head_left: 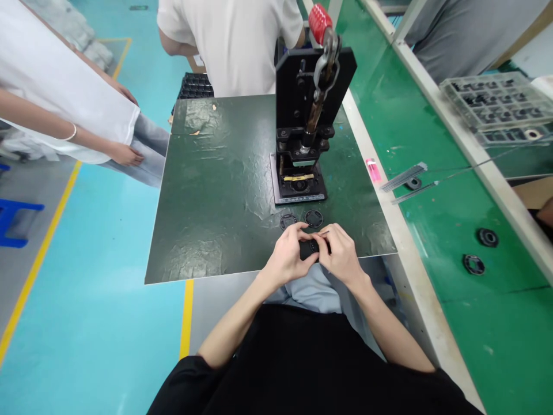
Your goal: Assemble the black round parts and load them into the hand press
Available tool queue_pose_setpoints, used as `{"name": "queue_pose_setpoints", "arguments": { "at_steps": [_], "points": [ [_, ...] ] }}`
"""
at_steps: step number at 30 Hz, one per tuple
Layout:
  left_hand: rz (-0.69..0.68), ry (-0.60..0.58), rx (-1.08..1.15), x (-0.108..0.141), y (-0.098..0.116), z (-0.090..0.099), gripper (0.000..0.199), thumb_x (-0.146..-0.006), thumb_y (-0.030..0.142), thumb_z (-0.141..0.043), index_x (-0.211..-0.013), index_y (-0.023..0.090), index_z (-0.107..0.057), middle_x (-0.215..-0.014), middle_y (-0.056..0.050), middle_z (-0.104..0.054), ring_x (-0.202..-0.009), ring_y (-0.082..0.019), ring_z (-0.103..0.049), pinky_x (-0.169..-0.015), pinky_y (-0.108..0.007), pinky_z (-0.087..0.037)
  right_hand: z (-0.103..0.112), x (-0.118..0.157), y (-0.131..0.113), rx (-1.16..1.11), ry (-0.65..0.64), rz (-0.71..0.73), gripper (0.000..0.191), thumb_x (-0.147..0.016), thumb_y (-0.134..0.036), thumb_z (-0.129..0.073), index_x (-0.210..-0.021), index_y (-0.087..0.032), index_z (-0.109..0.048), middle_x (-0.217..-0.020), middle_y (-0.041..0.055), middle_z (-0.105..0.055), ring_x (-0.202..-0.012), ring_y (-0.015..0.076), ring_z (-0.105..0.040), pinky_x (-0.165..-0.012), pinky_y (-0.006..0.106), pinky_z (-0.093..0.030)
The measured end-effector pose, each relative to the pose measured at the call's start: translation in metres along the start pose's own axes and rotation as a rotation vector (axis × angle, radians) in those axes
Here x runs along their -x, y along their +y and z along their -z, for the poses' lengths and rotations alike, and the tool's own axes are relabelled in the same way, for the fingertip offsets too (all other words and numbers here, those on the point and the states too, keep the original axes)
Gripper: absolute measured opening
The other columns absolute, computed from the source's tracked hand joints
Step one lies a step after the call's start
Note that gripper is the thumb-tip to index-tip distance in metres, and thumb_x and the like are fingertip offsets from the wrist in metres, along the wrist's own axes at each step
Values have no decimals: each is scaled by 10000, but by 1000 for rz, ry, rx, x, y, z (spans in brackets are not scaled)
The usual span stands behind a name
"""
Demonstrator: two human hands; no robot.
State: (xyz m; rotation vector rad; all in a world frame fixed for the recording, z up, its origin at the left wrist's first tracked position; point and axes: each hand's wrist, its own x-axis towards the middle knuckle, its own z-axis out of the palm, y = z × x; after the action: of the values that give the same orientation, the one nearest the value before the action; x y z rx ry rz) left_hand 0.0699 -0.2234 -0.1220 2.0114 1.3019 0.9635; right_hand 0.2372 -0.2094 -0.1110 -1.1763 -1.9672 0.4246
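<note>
Black part [309, 249] pinched between left hand [287, 257] and right hand [341, 255], both shut on it; two black rings [313, 218] just ahead.

No readable text; only a yellow label [298, 177] on the bench press [302, 134], illegible.

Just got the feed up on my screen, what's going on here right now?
The person is holding a small black part in both hands, the left hand and right hand, at the near edge of a dark green mat. Two black ring-shaped parts lie on the mat just ahead of the hands, in front of a black lever press, which neither hand is touching. A person in a white top stands left of the mat.
</note>
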Motion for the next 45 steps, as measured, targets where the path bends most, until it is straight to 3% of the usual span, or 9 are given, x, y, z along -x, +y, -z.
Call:
{"name": "queue_pose_setpoints", "arguments": {
  "at_steps": [3, 6, 8, 11, 14, 20, 26, 42, 45],
  "points": [
    [7, 12, -4, -1, 0, 0, 430, -809, 326, -806, -1126, 189, -549, -1189, -131, -696, -1164, -299, -712, -987, -448, -610, 6, -3, 1, -174, 208, -156, 269, -1049, -316, -543, -807, -203, -580, -747, 19, -637, -636, 139, -592, -588, 271, -484],
    [18, 17, -4, -1, 1, 0, 458, -809, 348, -830, -1135, 193, -549, -1175, -120, -702, -1129, -291, -724, -971, -451, -615, 23, -3, 2, -192, 467, -252, 213, -1069, -308, -516, -1016, -187, -683, -736, 2, -653, -545, 107, -568, -528, 241, -474],
    [24, 16, -1, -1, 1, 0, 469, -805, 348, -841, -1133, 200, -541, -1160, -112, -711, -1113, -286, -729, -959, -448, -618, 38, -2, 3, -41, 432, -131, 229, -1058, -235, -512, -1155, -202, -717, -792, 28, -710, -609, 128, -632, -607, 269, -542],
    [31, 16, 22, -2, 0, 0, 486, -802, 342, -850, -1132, 208, -520, -1144, -105, -726, -1106, -284, -733, -954, -446, -617, 54, -1, 4, 171, 262, 70, 372, -1020, -115, -489, -1300, -224, -707, -1041, 92, -784, -853, 187, -730, -800, 344, -612],
    [30, 22, 60, -2, 1, 1, 531, -808, 335, -844, -1178, 210, -484, -1099, -92, -747, -1100, -283, -738, -960, -454, -610, 54, -1, 2, 186, 211, 105, 474, -1009, -73, -454, -1404, -234, -660, -1196, 112, -768, -936, 201, -740, -846, 378, -627],
    [58, 2, 76, -1, 4, 3, 561, -802, 311, -841, -1205, 218, -462, -1091, -90, -764, -1113, -286, -740, -973, -455, -602, 36, 1, -3, -41, 286, -17, 320, -972, -109, -620, -1238, -228, -752, -1027, 80, -784, -802, 183, -730, -799, 373, -633],
    [32, 22, 59, -1, 5, 2, 546, -816, 299, -829, -1204, 216, -454, -1100, -92, -760, -1125, -280, -736, -958, -443, -607, 29, 3, -7, -40, 341, 69, 298, -960, -58, -617, -1138, -235, -779, -848, 42, -774, -772, 186, -726, -756, 367, -614],
    [-32, 53, -26, -1, 0, 3, 526, -815, 311, -837, -1199, 208, -492, -1112, -93, -741, -1104, -273, -737, -942, -428, -622, 17, -2, -3, 30, 343, 160, 337, -963, -23, -580, -1164, -222, -764, -897, 62, -788, -836, 193, -747, -792, 355, -628],
    [-42, 66, -50, 0, -3, 6, 501, -810, 315, -842, -1181, 205, -523, -1142, -101, -733, -1069, -259, -746, -927, -403, -625, 12, -2, -7, 38, 330, 182, 406, -983, -57, -581, -1332, -233, -687, -995, 64, -806, -875, 184, -764, -845, 335, -642]
  ]
}}
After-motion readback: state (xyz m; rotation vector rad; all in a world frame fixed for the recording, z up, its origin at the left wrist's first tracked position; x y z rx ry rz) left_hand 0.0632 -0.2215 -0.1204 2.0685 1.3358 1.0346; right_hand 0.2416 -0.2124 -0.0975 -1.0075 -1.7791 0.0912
